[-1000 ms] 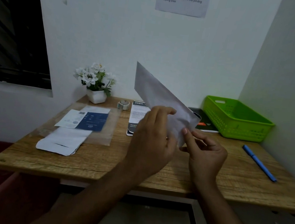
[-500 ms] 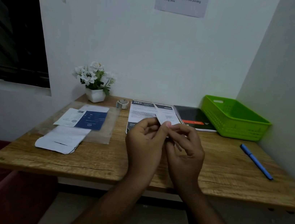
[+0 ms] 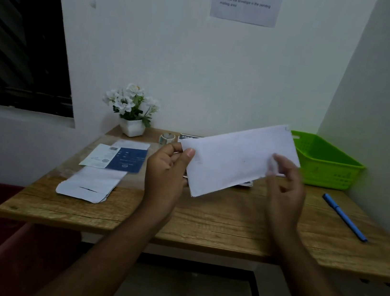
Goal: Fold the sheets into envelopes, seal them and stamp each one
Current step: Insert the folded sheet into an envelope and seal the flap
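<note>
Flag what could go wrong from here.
1. The left hand pinches only one end of the envelope. The right hand is blurred and its grip is unclear, so the envelope may slip or bend.
2. The envelope is tilted in the air above the desk; sealing it unsupported may go crooked.

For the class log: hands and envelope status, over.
Left hand pinches envelope. Right hand at its right end, blurred, grip unclear. Envelope tilted above desk. Nothing blocking.
</note>
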The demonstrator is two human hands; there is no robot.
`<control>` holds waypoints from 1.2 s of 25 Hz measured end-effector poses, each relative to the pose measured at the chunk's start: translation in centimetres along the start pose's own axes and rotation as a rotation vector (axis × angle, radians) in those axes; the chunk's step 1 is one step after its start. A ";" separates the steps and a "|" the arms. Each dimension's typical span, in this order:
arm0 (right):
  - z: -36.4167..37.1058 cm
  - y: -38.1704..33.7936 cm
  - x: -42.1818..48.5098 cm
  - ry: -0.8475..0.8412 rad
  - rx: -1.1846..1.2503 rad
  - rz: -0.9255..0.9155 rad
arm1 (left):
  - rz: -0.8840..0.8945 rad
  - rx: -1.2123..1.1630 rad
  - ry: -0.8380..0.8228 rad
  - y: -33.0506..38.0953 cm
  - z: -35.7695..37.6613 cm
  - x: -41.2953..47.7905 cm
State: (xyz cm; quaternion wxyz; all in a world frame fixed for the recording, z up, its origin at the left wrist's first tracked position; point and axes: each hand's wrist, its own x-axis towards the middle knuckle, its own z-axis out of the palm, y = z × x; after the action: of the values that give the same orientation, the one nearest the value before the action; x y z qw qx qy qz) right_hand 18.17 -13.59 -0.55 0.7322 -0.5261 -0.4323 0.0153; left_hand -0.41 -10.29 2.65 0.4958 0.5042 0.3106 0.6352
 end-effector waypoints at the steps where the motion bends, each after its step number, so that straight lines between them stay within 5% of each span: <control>1: -0.9 0.3 1.7 0.063 0.013 0.181 | 0.010 0.027 -0.010 0.1 -0.6 0.2; 5: -4.4 1.7 5.9 -0.117 0.227 0.610 | -0.028 0.051 -0.039 0.1 -2.2 1.3; 9: -6.1 0.9 5.7 -0.307 0.204 0.573 | -0.066 0.136 -0.027 -0.1 -3.3 2.5; 12: -7.0 0.4 5.4 -0.300 0.149 0.627 | -0.102 0.257 -0.031 0.0 -4.4 3.4; 21: -8.3 -0.5 3.9 -0.604 -0.290 0.755 | -0.395 0.632 -0.184 -0.1 -6.6 5.7; 30: -7.7 -0.2 3.6 -0.641 -0.531 0.694 | -0.369 0.950 -0.217 -1.6 -6.4 6.3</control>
State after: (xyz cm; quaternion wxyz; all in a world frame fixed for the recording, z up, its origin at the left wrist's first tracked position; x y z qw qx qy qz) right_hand 25.36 -17.76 1.25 0.3575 -0.7738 -0.4238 0.3064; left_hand -5.97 -3.14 1.40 0.3453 0.6736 0.5950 0.2702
